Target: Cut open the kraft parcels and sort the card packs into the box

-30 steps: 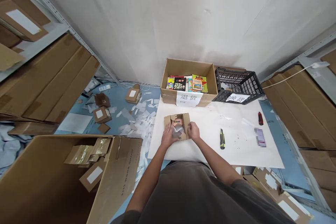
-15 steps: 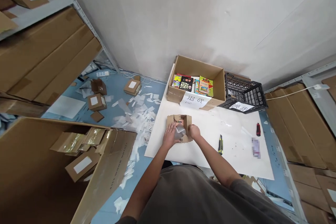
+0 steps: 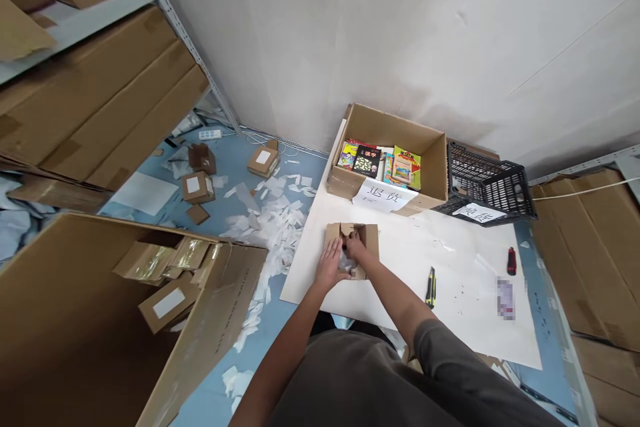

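Note:
A small opened cardboard box [image 3: 371, 240] lies on the white tabletop, its flaps spread outward. My left hand [image 3: 329, 265] grips its left side, fingers along the flap and thumb around the near edge. Inside the box, my right hand [image 3: 354, 247] reaches down with its fingers curled in; what they pinch is hidden. Some clear plastic wrap [image 3: 344, 263] shows between the hands. To the right on the tabletop lies a yellow and black utility knife [image 3: 431, 287].
Behind stand a large carton of booklets [image 3: 435, 170] and a black plastic crate [image 3: 493, 188]. A red knife [image 3: 511, 261] lies at the right. Paper scraps [image 3: 275, 220] litter the floor at left, beside a big carton [image 3: 235, 300] of small boxes.
My right hand has moved from the box's right flap into the box. My left hand stays on the left side. The view has shifted slightly left.

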Tool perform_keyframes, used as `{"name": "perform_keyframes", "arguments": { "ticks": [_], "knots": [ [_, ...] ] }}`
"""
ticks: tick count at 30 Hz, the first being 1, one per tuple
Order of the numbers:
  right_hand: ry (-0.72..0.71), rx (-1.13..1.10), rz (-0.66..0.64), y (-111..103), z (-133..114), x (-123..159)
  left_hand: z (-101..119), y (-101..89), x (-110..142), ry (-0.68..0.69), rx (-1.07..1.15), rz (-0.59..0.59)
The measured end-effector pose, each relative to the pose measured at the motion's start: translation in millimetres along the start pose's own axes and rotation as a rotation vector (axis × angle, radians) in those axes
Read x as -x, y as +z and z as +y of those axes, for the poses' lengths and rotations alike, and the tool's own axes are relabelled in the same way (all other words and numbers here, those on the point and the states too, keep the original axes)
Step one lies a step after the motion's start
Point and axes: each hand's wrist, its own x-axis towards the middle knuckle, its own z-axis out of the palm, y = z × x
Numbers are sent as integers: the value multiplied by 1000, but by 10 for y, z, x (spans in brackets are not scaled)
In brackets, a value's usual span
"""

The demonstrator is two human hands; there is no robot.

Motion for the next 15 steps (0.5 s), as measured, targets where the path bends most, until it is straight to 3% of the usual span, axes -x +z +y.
{"name": "perform_keyframes", "arguments": {
  "ticks": [4,8,15],
  "knots": [
    [47,52,10,116,-35,-150,-53,-11,64,-103,-47,8],
    [9,23,41,129,-47,-121,-85,-25,120,-237,31,40],
    [-60,-87,66,-221,-59,195,-56,-85,14,-309,213,-56]
  ]
}}
